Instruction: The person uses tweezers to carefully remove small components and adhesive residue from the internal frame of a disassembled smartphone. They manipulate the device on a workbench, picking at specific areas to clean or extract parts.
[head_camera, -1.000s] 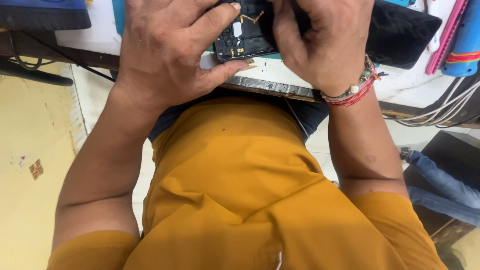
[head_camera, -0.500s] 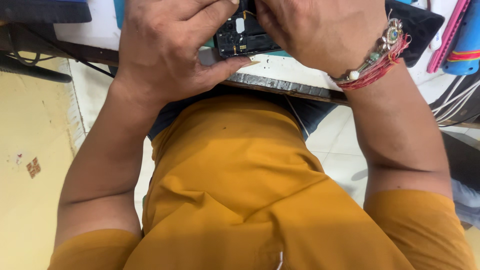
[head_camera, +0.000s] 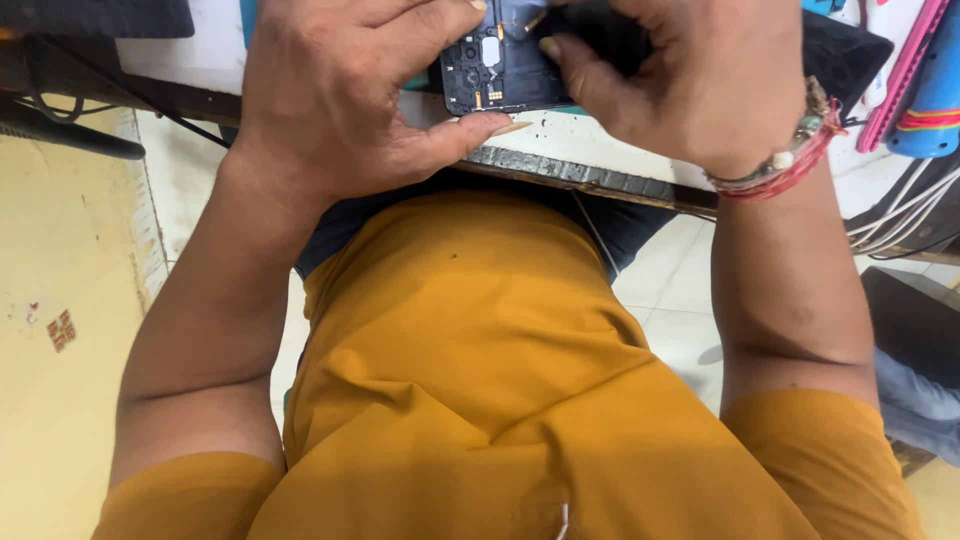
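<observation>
An opened black phone (head_camera: 500, 70) with its back cover off shows its dark inner board and small parts. My left hand (head_camera: 350, 100) grips it from the left, thumb under its near edge. From the right my right hand (head_camera: 690, 80) holds the same phone, thumb tip pressed on its inner face. A bead and red thread bracelet (head_camera: 785, 160) sits on my right wrist. The phone is held just above the white worktable (head_camera: 590, 140) at the top of the view.
A dark flat panel (head_camera: 845, 55) lies on the table at the right. Pink and blue tools (head_camera: 920, 80) stand at the far right, with white cables (head_camera: 900, 215) hanging below. My orange shirt (head_camera: 480, 380) fills the lower view.
My right hand has shifted right and rotated, uncovering more of the phone's inner board. The left hand keeps its grip in nearly the same place.
</observation>
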